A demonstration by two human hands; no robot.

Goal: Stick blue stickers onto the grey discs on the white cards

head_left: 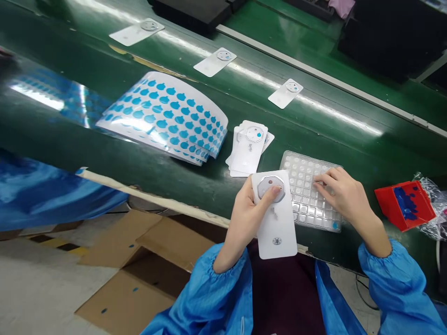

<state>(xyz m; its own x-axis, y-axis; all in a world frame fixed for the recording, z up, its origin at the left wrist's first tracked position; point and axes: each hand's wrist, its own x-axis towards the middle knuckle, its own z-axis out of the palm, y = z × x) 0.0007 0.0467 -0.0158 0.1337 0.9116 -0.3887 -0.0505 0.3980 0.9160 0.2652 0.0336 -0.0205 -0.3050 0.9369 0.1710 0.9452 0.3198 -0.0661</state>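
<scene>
Glossy plastic tray [313, 224] (smooth), matt cardboard box [167, 242]

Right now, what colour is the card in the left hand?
The card is mostly white, seen best in the head view.

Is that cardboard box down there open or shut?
Open: the cardboard box has its flaps spread outward, and its dark inside shows.

I log remotely: cardboard box [139, 289], seven o'clock; black-and-yellow floor tape [56, 243], eight o'clock; black slab [197, 13], twelve o'clock; pink cloth [342, 6], one o'clock.
</scene>
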